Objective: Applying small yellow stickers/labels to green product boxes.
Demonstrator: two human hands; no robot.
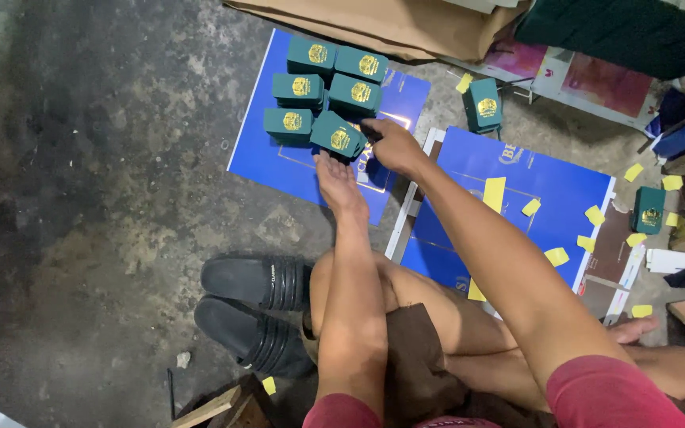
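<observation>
Two hands meet at the near edge of a cluster of green boxes (325, 97). The left hand (338, 182) lies flat, fingers together and extended toward 12 o'clock, its fingertips just under the nearest box (338, 135). The right hand (391, 145) is curled, fingers closed against that same box's right side at about 3 o'clock of it; whether it fully grips the box I cannot tell. Six boxes sit in rough rows on a blue sheet (259, 150) lying on the concrete floor (89, 158).

At 3 o'clock from the hands, another green box (483, 105) stands alone, and a second blue sheet (549, 198) carries scattered yellow slips (494, 192). Further out at 3 o'clock, one more box (648, 209) rests among more slips. At 6 o'clock, two black sandals (257, 309) lie beside the person's bent knees. Brown paper (390, 28) lies at 12 o'clock.
</observation>
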